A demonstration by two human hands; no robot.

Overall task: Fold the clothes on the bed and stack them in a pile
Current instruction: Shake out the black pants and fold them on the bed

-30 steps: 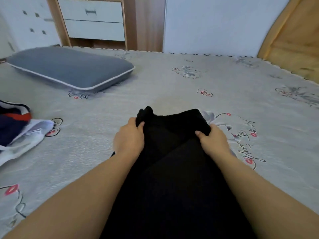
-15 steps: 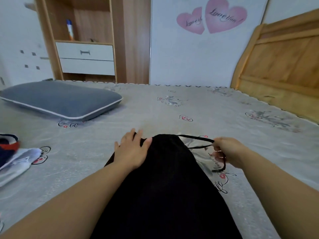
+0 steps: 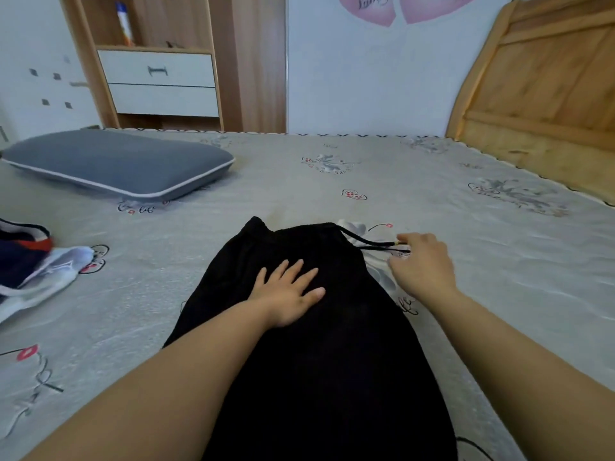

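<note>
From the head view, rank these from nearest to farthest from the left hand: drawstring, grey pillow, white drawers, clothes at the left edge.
From the left hand, flat on the black garment:
1. Drawstring, to its right, by the right hand.
2. Clothes at the left edge, on the bed.
3. Grey pillow, far left.
4. White drawers, beyond the bed.

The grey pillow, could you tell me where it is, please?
The grey pillow lies at the bed's far left, before the wooden cabinet.
</note>
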